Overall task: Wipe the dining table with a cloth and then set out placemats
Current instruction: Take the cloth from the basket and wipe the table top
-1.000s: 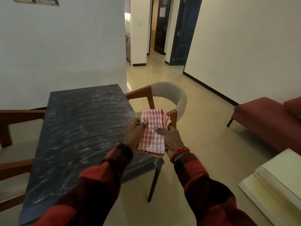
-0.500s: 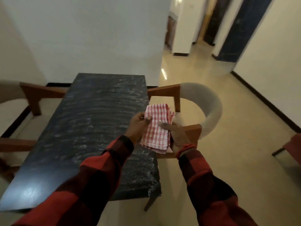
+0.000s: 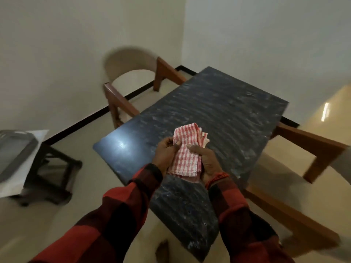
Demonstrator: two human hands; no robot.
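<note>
Hovering above the dark worktop (image 3: 218, 111), a folded red-checked cloth (image 3: 187, 149) is gripped by the left hand (image 3: 166, 155) and right hand (image 3: 206, 161). Both are clamped on its sides.

You're holding a woven cotton-like cloth (image 3: 187, 149), red-and-white checked, soft and matt, folded in layers. Beneath it the table (image 3: 218, 114) has a dark stone-look top, polished and glossy, with a bright glare near its left corner. The chair (image 3: 131, 86) at the table's far-left edge has a smooth brown wooden frame and matt beige upholstery. Your sleeves (image 3: 117, 211) are soft red-and-black checked fabric. The floor (image 3: 313, 114) looks glossy and reflective.
</note>
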